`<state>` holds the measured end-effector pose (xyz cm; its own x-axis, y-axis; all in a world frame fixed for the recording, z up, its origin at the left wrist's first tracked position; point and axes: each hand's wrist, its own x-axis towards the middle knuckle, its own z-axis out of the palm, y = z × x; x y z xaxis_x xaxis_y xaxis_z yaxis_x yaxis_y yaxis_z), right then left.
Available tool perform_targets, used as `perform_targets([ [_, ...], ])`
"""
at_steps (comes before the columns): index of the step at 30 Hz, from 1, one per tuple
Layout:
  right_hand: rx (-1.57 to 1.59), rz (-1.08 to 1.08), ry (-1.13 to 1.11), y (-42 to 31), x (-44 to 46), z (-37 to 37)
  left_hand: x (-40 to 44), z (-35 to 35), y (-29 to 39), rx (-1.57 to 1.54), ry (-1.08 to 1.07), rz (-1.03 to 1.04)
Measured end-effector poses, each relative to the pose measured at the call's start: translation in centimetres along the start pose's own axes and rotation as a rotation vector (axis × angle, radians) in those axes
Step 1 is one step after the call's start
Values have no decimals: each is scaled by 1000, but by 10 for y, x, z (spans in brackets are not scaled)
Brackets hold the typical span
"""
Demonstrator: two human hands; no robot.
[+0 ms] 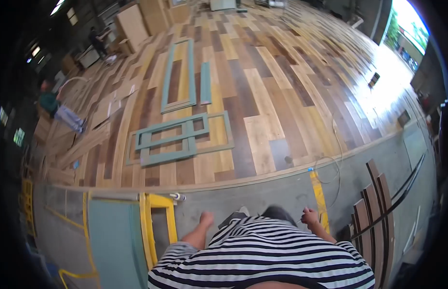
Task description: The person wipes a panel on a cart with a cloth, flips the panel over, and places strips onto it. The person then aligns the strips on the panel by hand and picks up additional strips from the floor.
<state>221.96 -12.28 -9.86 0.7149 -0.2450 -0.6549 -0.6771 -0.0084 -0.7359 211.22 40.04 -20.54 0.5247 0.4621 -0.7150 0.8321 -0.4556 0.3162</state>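
My left hand (206,219) hangs beside my body, near a yellow metal frame (172,216); its fingers are smeared and I cannot make out their shape. On the other side my right hand (309,216) hangs close to a yellow floor line (319,195), its fingers loosely curled with nothing visible in them. Ahead, several green-grey rectangular frames lie on the plank floor: overlapping frames (168,155) in front and a long frame (191,72) behind. A narrow green-grey strip (205,83) lies beside the long one.
A green-grey panel (113,241) stands at my left by the yellow frame. Several brown boards (373,207) lean at my right near a black bar (402,197). A thin cable (338,139) crosses the low edge of the wooden floor (262,154). Two people are at far left.
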Motion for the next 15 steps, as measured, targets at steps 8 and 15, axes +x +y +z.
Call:
perform_targets([
  [8, -776, -38, -88, 86, 195, 12, 169, -270, 437, -509, 334, 655],
  [15, 119, 217, 37, -249, 383, 180, 337, -271, 459, 37, 463, 406],
])
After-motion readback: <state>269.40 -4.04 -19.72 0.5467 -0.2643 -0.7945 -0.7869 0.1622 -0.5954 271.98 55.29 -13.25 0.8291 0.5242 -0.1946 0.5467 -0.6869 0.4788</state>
